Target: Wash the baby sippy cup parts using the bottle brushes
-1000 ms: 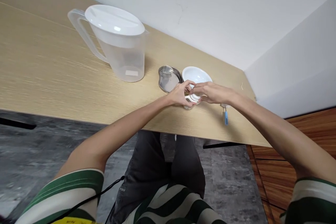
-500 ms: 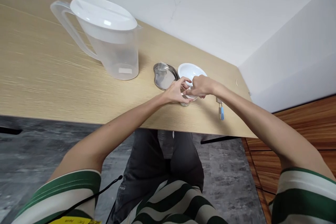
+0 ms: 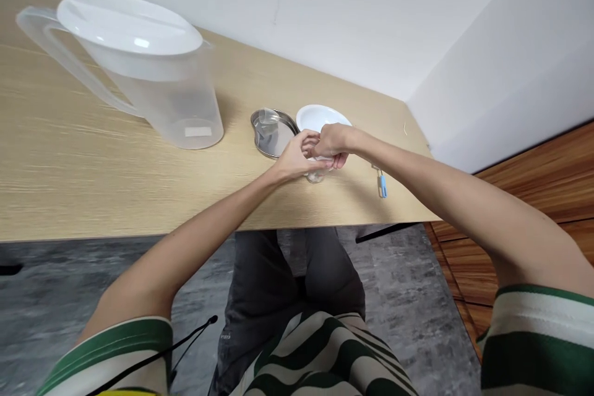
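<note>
well, left hand [image 3: 293,161]: curled against a small clear piece [image 3: 315,176], with the left fingers [image 3: 310,137] wrapped around its near side.
right hand [image 3: 330,141]: comes in from the other side, with the right fingers [image 3: 341,161] bent down and clamped on the same piece, close against the left hand.
held piece: mostly hidden by both hands, only its clear lower end showing beneath them (whether it touches the tabletop [image 3: 93,185] i cannot tell).
beside it: a white bowl [image 3: 320,116] lies just behind the hands, and a stainless kidney dish [image 3: 278,143] lies just to their left with a clear cup [image 3: 264,122] in it.
further off: a clear plastic pitcher [image 3: 176,114] with a white lid [image 3: 127,23] stands well to the left, and a small blue-handled brush [image 3: 382,186] lies to the right.
handling: a piece this small probably sits safest with both sets of fingers snug around it, low over the tabletop, and clear of the bowl's rim.
</note>
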`<state>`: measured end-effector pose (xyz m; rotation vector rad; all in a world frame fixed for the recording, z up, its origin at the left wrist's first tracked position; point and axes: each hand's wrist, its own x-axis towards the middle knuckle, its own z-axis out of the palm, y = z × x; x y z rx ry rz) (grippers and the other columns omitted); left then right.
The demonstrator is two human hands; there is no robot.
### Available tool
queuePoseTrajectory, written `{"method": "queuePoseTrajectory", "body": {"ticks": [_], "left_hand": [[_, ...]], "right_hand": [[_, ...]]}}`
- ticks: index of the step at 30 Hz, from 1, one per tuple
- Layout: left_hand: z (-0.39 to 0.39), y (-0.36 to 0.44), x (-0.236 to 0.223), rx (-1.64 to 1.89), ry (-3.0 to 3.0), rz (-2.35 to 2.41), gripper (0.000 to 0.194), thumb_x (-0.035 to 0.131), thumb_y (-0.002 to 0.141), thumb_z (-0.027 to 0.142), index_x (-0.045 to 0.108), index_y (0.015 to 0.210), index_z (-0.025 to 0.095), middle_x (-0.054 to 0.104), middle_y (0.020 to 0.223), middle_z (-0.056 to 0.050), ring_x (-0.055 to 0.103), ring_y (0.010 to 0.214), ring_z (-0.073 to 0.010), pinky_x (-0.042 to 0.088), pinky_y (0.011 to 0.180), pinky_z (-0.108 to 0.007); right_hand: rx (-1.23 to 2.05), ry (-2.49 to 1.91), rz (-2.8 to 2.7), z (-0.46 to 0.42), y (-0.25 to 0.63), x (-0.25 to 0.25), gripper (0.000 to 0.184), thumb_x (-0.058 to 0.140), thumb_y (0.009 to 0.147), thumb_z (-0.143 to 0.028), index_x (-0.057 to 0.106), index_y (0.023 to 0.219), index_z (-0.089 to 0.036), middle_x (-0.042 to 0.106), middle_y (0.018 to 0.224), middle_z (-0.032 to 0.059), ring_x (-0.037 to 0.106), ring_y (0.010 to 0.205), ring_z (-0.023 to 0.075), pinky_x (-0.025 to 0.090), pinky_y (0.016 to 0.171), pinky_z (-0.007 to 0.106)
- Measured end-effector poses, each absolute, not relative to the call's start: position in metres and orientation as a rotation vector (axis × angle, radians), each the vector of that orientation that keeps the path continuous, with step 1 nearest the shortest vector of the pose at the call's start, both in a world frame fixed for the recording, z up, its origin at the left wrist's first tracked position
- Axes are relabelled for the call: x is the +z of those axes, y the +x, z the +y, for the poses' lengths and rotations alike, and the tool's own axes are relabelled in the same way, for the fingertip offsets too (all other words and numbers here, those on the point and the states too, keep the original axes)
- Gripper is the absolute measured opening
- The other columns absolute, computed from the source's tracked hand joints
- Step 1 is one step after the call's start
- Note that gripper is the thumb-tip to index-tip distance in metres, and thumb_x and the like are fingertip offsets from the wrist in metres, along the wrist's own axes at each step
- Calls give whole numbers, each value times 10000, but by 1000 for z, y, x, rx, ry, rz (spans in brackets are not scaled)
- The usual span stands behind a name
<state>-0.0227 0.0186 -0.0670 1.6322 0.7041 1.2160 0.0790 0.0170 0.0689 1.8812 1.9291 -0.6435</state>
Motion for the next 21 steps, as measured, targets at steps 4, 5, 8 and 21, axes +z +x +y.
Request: {"method": "queuePoseTrajectory", "body": {"ticks": [4,5,8,21], "left_hand": [[20,-27,-66,1163,1647,699,696,881,543,399,544,1108,171,704,1019,-63,697,931,-215,568,814,-321],[21,-28,-65,1151,1663,679,686,878,548,403,549,1102,169,706,995,-58,697,922,-218,568,808,-323],[22,-31,-64,1139,1706,617,650,865,572,396,560,1095,160,704,965,-55,695,928,-221,565,816,-323],[23,-27,-70,1240,1766,625,652,852,558,314,521,1103,177,659,936,-24,670,798,-151,547,712,-258]], "right_hand": [[-636,1879,1918,18,78,70,331,687,803,-347,700,974,-64,666,569,88,664,540,230,541,518,327],[-606,1878,1938,15,79,73,366,677,819,-391,696,983,-65,663,565,89,662,537,231,536,518,327],[-376,1828,2090,3,88,86,487,634,847,-521,683,1007,-63,683,633,123,678,597,242,518,570,320],[-192,1168,2568,0,125,80,381,635,830,-209,619,1210,-185,685,898,69,593,800,186,369,684,273]]}}
